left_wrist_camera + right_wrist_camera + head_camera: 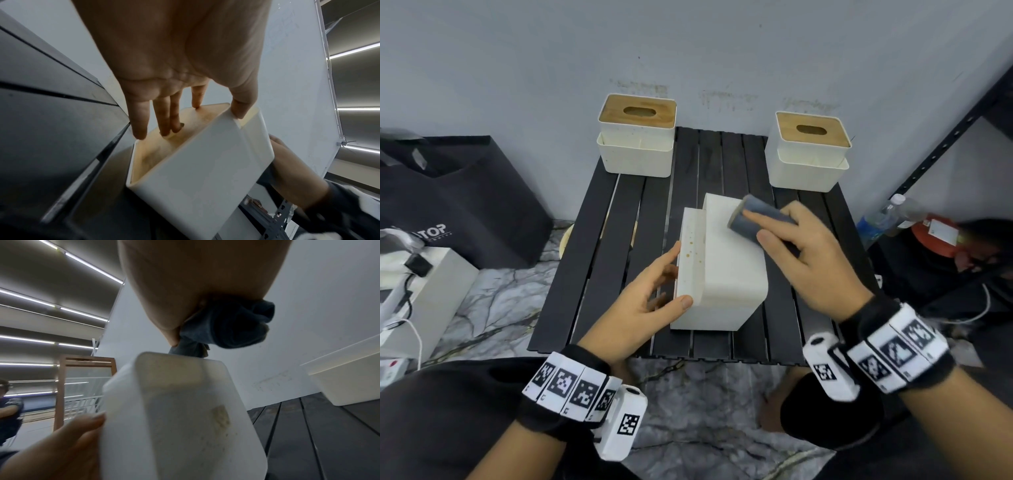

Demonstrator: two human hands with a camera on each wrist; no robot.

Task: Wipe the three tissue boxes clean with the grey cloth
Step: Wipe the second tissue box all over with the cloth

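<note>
A white tissue box [729, 270] lies tipped on its side in the middle of the black slatted table [619, 257], with brownish spots [691, 246] on its upper face. My left hand [678, 274] grips its left end: the thumb is on the near corner and the fingers [164, 128] are on the wooden lid face. My right hand [756, 226] holds the rolled grey cloth [763, 207] against the box's far upper corner. The cloth [226, 324] touches the box rim [180, 356]. Two more white boxes with wooden lids stand upright at the back left [637, 137] and back right [810, 150].
A black bag [465, 205] and a white device with cables [421, 284] sit on the floor to the left. To the right, a metal rack [945, 137] holds a plastic bottle [887, 219] and a red item [935, 236]. A grey wall stands behind the table.
</note>
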